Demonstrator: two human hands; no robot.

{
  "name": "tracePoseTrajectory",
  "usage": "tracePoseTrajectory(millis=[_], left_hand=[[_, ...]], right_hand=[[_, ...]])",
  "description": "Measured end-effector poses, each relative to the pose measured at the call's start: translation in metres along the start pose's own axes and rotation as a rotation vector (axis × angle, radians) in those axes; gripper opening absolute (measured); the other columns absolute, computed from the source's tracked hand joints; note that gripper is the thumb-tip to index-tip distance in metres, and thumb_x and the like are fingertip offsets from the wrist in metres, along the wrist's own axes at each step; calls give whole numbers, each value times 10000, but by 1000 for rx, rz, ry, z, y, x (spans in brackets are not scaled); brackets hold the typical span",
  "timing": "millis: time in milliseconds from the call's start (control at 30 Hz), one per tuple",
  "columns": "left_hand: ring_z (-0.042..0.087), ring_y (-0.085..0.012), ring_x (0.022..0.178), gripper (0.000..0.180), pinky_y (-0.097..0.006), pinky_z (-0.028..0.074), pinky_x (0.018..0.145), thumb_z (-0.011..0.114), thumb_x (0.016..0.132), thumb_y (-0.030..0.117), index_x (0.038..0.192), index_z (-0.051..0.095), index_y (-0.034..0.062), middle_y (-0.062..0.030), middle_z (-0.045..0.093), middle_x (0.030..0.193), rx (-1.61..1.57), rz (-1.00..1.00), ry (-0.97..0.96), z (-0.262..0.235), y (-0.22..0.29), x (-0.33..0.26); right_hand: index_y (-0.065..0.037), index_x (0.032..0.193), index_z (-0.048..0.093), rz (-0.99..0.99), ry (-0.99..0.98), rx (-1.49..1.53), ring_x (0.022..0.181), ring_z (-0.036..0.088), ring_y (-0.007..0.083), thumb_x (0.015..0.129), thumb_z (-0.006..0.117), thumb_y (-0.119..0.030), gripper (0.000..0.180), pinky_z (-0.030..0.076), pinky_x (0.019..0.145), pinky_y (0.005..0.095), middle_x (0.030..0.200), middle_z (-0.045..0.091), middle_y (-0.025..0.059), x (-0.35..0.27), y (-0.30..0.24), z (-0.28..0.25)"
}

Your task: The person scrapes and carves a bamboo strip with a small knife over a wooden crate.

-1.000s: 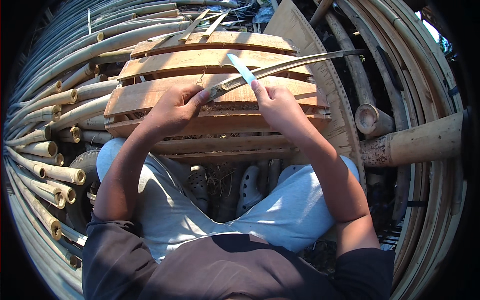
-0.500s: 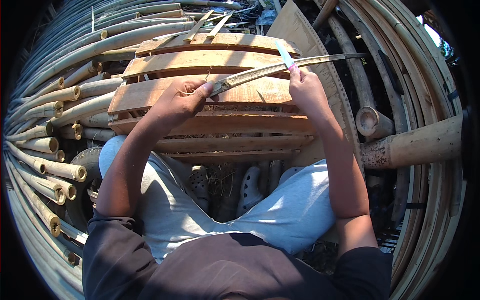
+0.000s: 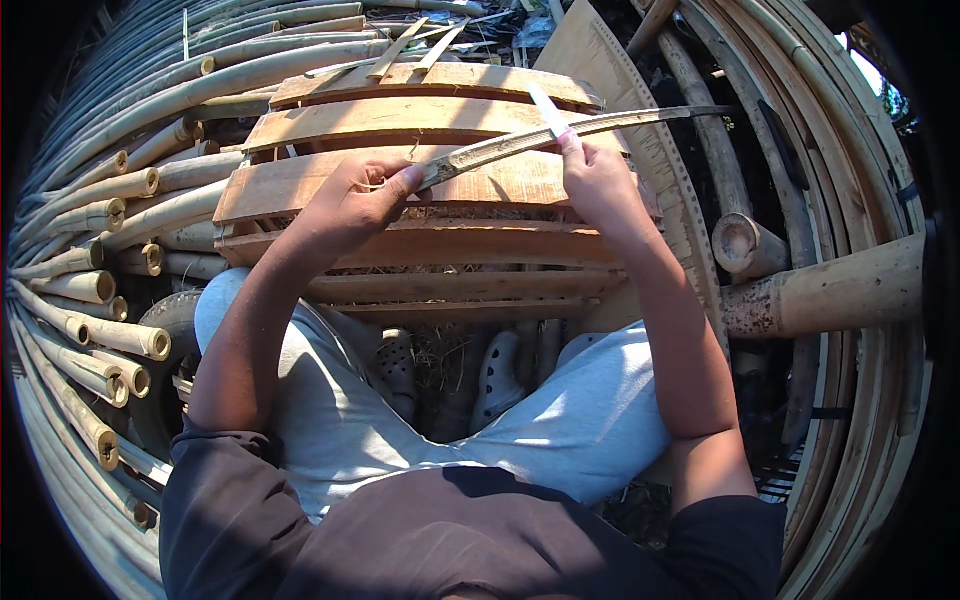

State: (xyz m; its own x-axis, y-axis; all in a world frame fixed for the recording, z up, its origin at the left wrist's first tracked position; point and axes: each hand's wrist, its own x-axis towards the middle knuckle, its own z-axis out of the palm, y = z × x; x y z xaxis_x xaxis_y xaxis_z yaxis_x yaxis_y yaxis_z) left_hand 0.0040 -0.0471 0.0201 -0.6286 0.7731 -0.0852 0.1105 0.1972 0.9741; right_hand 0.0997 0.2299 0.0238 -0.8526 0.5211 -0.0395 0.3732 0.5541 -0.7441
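Over the slat rack (image 3: 300, 190) | bamboo strip (image 3: 560, 135) runs left-right, far end tipped up to the right | thin, curved, pale-mottled | left hand (image 3: 355, 200) pinches near end | right hand (image 3: 600, 185) grips knife (image 3: 550, 112) on it

A long, thin bamboo strip (image 3: 560, 140), pale and mottled, runs from centre to the far right above a wooden slatted pallet, tilted slightly upward. A small knife (image 3: 548, 110) with what appears to be a pinkish handle rests its blade against the strip's upper edge.
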Motion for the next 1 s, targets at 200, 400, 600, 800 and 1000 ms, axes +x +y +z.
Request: tracePoseTrajectory(millis=[200, 400, 600, 800, 1000], left_hand=[[371, -22, 597, 339, -226, 300, 544, 566, 1083, 311, 960, 679, 16, 70, 461, 665, 21, 7, 2, 5, -4, 7], [600, -169, 704, 266, -348, 482, 667, 706, 986, 236, 962, 701, -28, -120, 652, 748, 401, 349, 159, 3, -3, 5], [536, -127, 745, 221, -317, 456, 666, 728, 974, 174, 976, 655, -35, -86, 599, 789, 443, 330, 128, 4, -6, 5], [683, -167, 878, 225, -329, 535, 780, 733, 945, 107, 1110, 693, -40, -155, 729, 928, 413, 320, 101, 24, -8, 4], [720, -337, 792, 187, -421, 548, 718, 705, 871, 124, 975, 698, -31, -224, 703, 871, 288, 352, 30, 35, -5, 0]], right_hand=[[69, 924, 673, -220, -98, -145, 780, 676, 471, 1066, 475, -279, 425, 514, 744, 511, 754, 647, 313, -53, -31, 28], [53, 909, 694, -49, 124, -164, 725, 698, 400, 1080, 448, -304, 466, 524, 696, 486, 727, 678, 245, -23, -27, -7], [59, 867, 664, -277, 65, -69, 575, 630, 306, 1075, 533, -307, 440, 490, 581, 423, 666, 634, 206, -50, -39, 19], [5, 988, 750, -384, -235, 518, 663, 623, 63, 963, 759, -337, 343, 488, 587, 234, 772, 721, 43, -64, -47, 45], [22, 982, 761, -386, -370, 437, 701, 674, 85, 903, 823, -290, 328, 538, 630, 243, 795, 743, 71, -83, -60, 46]])
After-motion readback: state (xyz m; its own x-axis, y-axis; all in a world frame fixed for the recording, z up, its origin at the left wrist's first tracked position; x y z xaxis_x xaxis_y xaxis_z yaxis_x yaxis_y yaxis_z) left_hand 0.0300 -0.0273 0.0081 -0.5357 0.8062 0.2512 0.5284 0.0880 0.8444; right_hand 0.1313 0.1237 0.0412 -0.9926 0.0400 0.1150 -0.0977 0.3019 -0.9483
